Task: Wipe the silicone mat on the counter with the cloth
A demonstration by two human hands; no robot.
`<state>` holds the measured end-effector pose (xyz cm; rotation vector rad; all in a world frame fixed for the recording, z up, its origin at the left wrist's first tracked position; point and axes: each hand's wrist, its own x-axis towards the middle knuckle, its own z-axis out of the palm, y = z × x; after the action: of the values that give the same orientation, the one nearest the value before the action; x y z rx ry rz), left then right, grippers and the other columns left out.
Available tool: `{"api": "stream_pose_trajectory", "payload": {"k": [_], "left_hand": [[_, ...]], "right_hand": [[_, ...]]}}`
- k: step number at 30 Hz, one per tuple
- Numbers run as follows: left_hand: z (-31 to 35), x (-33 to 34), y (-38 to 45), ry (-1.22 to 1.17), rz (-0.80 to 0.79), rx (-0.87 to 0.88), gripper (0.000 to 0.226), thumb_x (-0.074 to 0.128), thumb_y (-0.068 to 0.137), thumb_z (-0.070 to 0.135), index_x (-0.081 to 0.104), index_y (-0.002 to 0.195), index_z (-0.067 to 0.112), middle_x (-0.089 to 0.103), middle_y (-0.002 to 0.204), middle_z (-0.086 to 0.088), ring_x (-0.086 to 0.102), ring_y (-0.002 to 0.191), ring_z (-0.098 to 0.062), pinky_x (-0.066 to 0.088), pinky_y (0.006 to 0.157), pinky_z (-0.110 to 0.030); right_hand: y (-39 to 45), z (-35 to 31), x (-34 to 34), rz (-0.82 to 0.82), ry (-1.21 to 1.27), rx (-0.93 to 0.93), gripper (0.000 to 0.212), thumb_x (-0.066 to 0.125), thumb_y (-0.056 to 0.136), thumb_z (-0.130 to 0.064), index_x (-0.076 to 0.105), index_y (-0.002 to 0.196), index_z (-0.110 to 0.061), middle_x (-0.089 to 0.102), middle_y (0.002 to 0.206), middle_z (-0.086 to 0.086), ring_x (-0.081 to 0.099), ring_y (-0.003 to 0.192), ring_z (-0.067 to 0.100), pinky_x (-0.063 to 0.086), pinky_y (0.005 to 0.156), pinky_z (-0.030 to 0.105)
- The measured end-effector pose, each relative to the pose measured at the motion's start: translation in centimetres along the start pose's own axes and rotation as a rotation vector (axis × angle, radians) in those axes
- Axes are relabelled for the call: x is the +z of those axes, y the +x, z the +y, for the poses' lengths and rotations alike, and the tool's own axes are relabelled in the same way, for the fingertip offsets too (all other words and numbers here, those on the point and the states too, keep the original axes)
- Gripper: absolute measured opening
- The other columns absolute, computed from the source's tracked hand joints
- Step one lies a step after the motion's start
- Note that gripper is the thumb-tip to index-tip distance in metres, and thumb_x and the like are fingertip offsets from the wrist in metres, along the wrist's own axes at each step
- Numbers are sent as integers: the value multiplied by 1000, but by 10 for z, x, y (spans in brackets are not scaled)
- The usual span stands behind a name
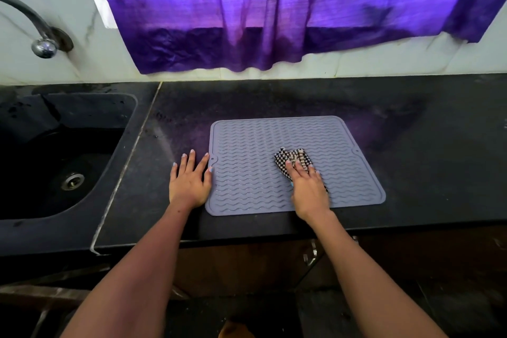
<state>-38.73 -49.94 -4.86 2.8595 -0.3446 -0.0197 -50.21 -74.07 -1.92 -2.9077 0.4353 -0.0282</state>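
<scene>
Grey silicone mat [247,162] lies flat on the dark surface [411,145]. Left hand [189,181] rests flat at its edge, right hand [308,186] presses the checked cloth [292,158] mid-mat. Mat might skid or bunch if that bracing slips.

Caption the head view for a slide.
Right hand presses checkered cloth on grey mat; left hand steadies its edge.
</scene>
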Motion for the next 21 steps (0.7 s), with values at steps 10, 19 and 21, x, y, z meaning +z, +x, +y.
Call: {"api": "stream_pose_trajectory", "payload": {"k": [10, 19, 21], "left_hand": [[0, -2, -1, -7, 4, 13, 50, 22, 99, 43, 19, 148, 34, 6, 159, -2, 0, 147, -19, -2, 118, -40], [-1, -1, 0, -2, 6, 14, 50, 22, 99, 43, 19, 148, 33, 6, 159, -2, 0, 147, -18, -1, 118, -41], [-1, -1, 0, -3, 8, 11, 51, 22, 99, 43, 19, 148, 33, 6, 159, -3, 0, 147, -19, -1, 118, -41]], "right_hand": [[33, 34, -68, 128, 1018, 453, 46, 44, 97, -9, 43, 141, -21, 47, 142, 6, 54, 109, 21, 46, 90, 32], [1, 32, -1, 97, 171, 182, 58, 39, 98, -19, 15, 150, -20, 16, 158, 6, 12, 146, 28, 7, 121, 40], [0, 35, 4, 102, 156, 180, 55, 34, 100, -24, 13, 151, -21, 14, 159, 4, 9, 147, 26, 4, 121, 37]]}}
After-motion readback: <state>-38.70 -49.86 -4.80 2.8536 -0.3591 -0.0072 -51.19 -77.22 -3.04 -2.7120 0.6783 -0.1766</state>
